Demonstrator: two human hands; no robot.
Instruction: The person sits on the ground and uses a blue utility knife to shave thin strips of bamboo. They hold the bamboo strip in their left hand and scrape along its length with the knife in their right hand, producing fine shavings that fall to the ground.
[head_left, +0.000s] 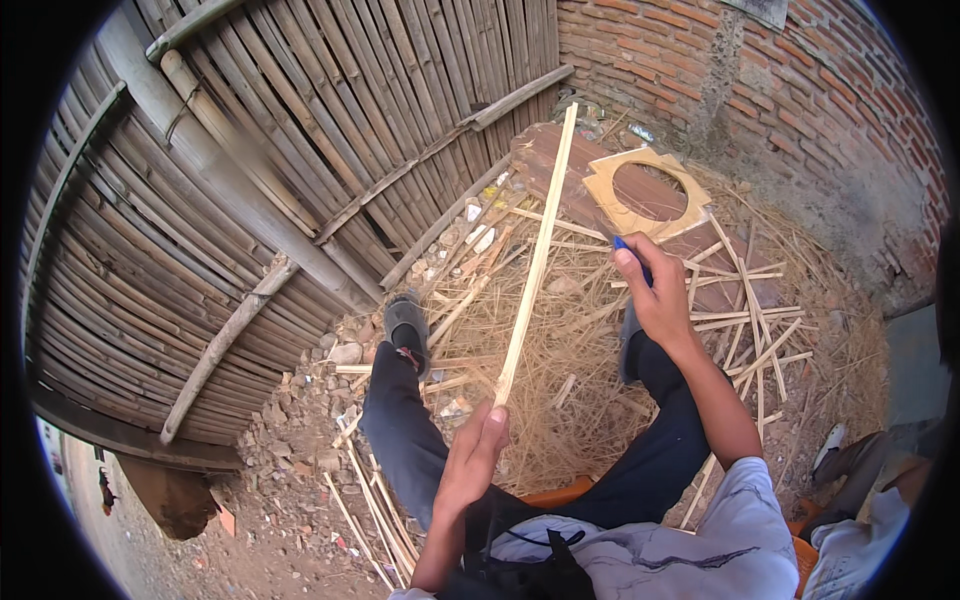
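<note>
My left hand (pixel 472 452) is closed around the lower end of a long, pale bamboo strip (pixel 538 265), which slants up and away between my knees. My right hand (pixel 660 300) is wrapped round a blue-handled tool (pixel 634 256). Its working end is too small to make out, and it is apart from the strip. Beyond the right hand lies a light wooden board with a round hole (pixel 606 190), resting on a brown plank (pixel 545 165). Shavings (pixel 570 345) cover the ground below both hands.
A bamboo wall (pixel 330 120) closes off the left, and a brick wall (pixel 800 90) the far right. Split bamboo strips (pixel 755 310) lie crossed at right, with more strips (pixel 375 510) by my left leg. Stones (pixel 345 353) line the wall's foot. Another person (pixel 860 480) is at lower right.
</note>
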